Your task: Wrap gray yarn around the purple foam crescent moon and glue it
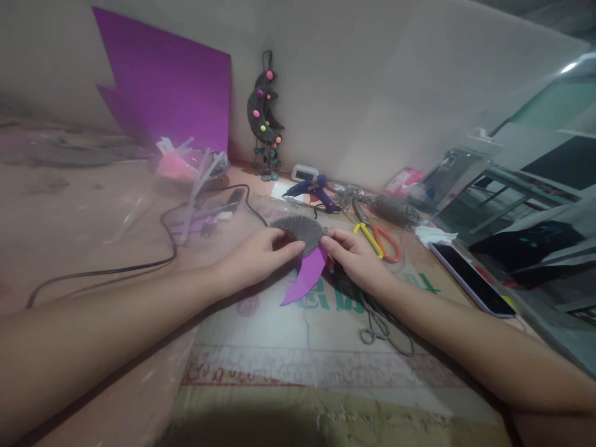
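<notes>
Head view. A purple crescent (313, 273), its upper part wound with grey yarn (302, 231), lies at the centre of your field. Your left hand (254, 253) meets it from nine o'clock, thumb and fingers closed upon the wound part; the fingers behind it are partly concealed. Your right hand (357, 259) comes from three o'clock, thumb and index finger pinched at its edge; its other fingers are tucked from sight, and whether a strand runs between the fingertips cannot be told. Whether the crescent touches the printed sheet (261, 329) beneath is likewise unclear.

Clock positions from the crescent: at twelve, a blue glue gun (317, 185); at eleven, a hanging ornament (256, 117) of dark crescent form with coloured balls, its lower pendants indistinct; toward ten, a clear bag (174, 166) with blurred pink contents; between two and three, scissors (371, 238) with yellow and orange handles; at three, a phone (470, 279); at four, loose strands (379, 323), partly covered by your right forearm. Both forearms are cut off by the frame.
</notes>
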A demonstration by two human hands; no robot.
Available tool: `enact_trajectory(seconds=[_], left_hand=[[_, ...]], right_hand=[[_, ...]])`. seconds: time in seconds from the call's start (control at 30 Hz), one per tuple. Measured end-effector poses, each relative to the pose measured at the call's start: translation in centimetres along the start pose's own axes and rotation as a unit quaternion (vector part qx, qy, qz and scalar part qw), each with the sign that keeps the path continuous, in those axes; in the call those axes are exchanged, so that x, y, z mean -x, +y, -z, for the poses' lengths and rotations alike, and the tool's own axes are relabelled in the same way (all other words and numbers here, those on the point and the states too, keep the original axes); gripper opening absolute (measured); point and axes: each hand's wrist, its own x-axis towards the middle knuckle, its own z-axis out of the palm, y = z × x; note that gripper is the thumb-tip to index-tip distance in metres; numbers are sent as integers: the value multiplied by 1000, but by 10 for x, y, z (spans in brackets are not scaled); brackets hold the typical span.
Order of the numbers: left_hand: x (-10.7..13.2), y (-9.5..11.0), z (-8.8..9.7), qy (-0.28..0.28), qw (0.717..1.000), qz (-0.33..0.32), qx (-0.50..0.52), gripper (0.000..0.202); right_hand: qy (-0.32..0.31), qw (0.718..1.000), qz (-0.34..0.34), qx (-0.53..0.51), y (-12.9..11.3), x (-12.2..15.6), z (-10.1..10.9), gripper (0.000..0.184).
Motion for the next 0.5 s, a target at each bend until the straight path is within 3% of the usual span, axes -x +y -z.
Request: enact_trajectory(seconds=[0.23,0.5], left_hand=[[0,3,0,24,1000,4,-13,35],[0,3,0,52,998,16,29,35]], right_hand=[[-2,1000,12,0,-1,1,0,40],[-29,999,-18,-27,2,0,-1,30]])
